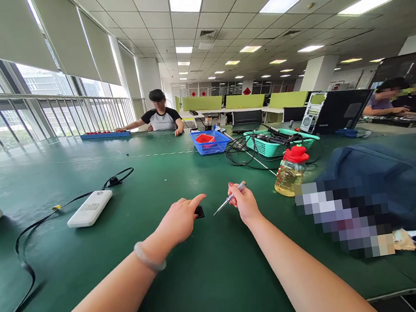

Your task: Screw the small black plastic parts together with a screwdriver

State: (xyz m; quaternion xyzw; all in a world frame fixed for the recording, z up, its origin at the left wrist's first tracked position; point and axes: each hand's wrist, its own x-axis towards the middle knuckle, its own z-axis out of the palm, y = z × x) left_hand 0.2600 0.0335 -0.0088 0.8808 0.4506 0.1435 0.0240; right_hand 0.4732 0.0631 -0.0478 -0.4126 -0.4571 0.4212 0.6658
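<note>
On the green table a small black block is the thing both hands crowd around, and everything else is easiest placed from it. The left hand lies just to the block's left, forefinger stretched out past it and the other fingers curled. The block sits tucked against those curled fingers, and I cannot tell whether they pinch it or only rest beside it. The right hand is on the block's other side, closed in a fingertip grip on a slim screwdriver with a clear handle. The tool's long axis slants down from the hand toward the block, its metal tip aimed at it and stopping just short, so a narrow strip of bare table shows between tip and block. The left hand is the nearer of the two, and nothing lies in that gap. Right of the block and a little farther back stands a bottle of yellowish liquid with a red cap, near the right hand but apart from it, with a dark blue cloth bundle beyond it. Left of the block, well apart, lies a white power strip with its black cable. Far behind the block are a blue basket and a teal basket, and a seated person at the table's far side.
</note>
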